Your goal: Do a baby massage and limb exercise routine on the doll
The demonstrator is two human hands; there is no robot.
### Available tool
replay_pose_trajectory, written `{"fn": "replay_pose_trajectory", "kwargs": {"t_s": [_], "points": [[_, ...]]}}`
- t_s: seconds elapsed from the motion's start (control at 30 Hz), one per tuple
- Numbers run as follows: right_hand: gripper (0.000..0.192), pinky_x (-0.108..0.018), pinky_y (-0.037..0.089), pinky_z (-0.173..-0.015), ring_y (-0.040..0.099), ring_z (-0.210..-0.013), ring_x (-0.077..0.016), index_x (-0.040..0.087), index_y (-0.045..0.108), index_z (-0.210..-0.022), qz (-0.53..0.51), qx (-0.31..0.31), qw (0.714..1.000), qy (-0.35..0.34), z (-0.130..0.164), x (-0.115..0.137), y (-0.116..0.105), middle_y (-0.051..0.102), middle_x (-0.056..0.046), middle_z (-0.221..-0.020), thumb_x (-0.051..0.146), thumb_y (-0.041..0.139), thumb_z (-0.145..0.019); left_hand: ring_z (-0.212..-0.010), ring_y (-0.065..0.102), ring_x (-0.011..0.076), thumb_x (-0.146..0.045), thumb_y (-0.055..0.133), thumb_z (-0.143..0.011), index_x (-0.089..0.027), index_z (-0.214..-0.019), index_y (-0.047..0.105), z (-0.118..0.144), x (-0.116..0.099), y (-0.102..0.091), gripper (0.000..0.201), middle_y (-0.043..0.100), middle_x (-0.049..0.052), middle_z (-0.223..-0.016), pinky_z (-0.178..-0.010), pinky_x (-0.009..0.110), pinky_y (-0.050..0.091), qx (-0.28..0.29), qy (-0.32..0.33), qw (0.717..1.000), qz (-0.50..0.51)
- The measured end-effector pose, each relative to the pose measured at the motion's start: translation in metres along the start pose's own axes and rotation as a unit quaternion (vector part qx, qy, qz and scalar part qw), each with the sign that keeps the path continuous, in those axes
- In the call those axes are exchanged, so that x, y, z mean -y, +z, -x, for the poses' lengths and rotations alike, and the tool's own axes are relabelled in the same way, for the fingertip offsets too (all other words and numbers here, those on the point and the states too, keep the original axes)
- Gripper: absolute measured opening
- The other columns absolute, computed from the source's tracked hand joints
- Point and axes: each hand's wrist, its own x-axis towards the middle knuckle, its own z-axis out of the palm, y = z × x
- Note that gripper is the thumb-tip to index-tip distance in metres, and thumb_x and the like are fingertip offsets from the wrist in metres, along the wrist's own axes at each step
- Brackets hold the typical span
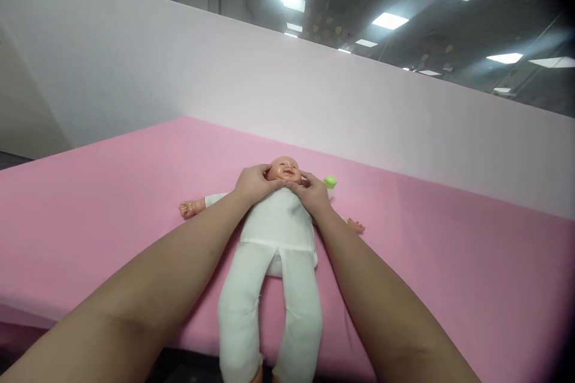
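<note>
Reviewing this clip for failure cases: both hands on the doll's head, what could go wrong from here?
1. The doll has its legs hanging past the near edge of the pink surface; if the left hand and right hand pull it closer, it could slide off.
2. The small green object lies just beyond the right hand; a sideways move might knock it away.
3. Both hands grip only at the head, so lifting may leave the soft body dangling.
</note>
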Motion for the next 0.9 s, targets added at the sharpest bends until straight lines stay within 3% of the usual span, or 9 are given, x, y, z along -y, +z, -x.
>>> {"fn": "replay_pose_trajectory", "kwargs": {"t_s": [0.3, 0.47, 0.63, 0.73, 0.8, 0.9], "points": [[0.068, -0.045, 0.057, -0.104, 0.071, -0.118, -0.0313, 0.025, 0.071, -0.137, -0.045, 0.051, 0.997, -0.040, 0.006, 0.002, -0.005, 0.076, -0.005, -0.129, 0.062, 0.081, -0.081, -0.099, 0.073, 0.0286, -0.068, 0.073, -0.080, -0.027, -0.124, 0.076, -0.001, 0.006, 0.004, 0.060, 0.080, 0.005, -0.115, -0.086, 0.036, 0.056, -0.017, 0.002, 1.000, -0.005], [0.058, -0.047, 0.051, -0.112, 0.066, -0.128, -0.0315, 0.027, 0.075, -0.132, -0.032, 0.022, 0.998, -0.041, 0.004, 0.000, -0.004, 0.073, -0.004, -0.135, 0.064, 0.075, -0.088, -0.106, 0.072, 0.0274, -0.060, 0.064, -0.089, -0.026, -0.128, 0.075, -0.004, 0.013, 0.005, 0.053, 0.078, 0.006, -0.122, -0.092, 0.035, 0.055, -0.009, 0.018, 1.000, 0.015], [0.056, -0.047, 0.054, -0.107, 0.069, -0.123, -0.0314, 0.026, 0.079, -0.123, -0.030, 0.015, 0.998, -0.045, 0.000, -0.005, -0.003, 0.077, -0.005, -0.127, 0.070, 0.063, -0.093, -0.113, 0.070, 0.0261, -0.053, 0.055, -0.097, -0.025, -0.127, 0.075, -0.007, 0.016, 0.007, 0.046, 0.077, 0.006, -0.127, -0.096, 0.035, 0.053, -0.014, 0.018, 0.999, 0.026], [0.062, -0.047, 0.057, -0.100, 0.073, -0.111, -0.0327, 0.023, 0.081, -0.114, -0.015, 0.010, 0.999, -0.032, -0.002, -0.008, -0.001, 0.081, -0.006, -0.109, 0.075, 0.055, -0.094, -0.117, 0.069, 0.0253, -0.047, 0.046, -0.101, -0.025, -0.124, 0.077, -0.008, 0.014, 0.008, 0.044, 0.076, 0.005, -0.129, -0.098, 0.035, 0.052, -0.026, 0.001, 0.999, 0.019], [0.065, -0.047, 0.058, -0.097, 0.074, -0.104, -0.0326, 0.021, 0.081, -0.109, -0.008, 0.008, 1.000, -0.021, -0.002, -0.009, 0.000, 0.082, -0.006, -0.099, 0.077, 0.051, -0.094, -0.116, 0.069, 0.0255, -0.049, 0.044, -0.102, -0.025, -0.123, 0.077, -0.007, 0.012, 0.007, 0.046, 0.077, 0.004, -0.127, -0.098, 0.036, 0.053, -0.026, -0.001, 0.999, 0.018], [0.062, -0.045, 0.057, -0.098, 0.074, -0.105, -0.0306, 0.022, 0.081, -0.111, -0.007, 0.006, 1.000, -0.027, -0.002, -0.007, 0.000, 0.081, -0.006, -0.104, 0.075, 0.053, -0.094, -0.110, 0.071, 0.0269, -0.062, 0.049, -0.099, -0.027, -0.120, 0.078, -0.005, 0.008, 0.004, 0.050, 0.078, 0.005, -0.122, -0.096, 0.037, 0.053, -0.017, 0.017, 1.000, 0.010]]}}
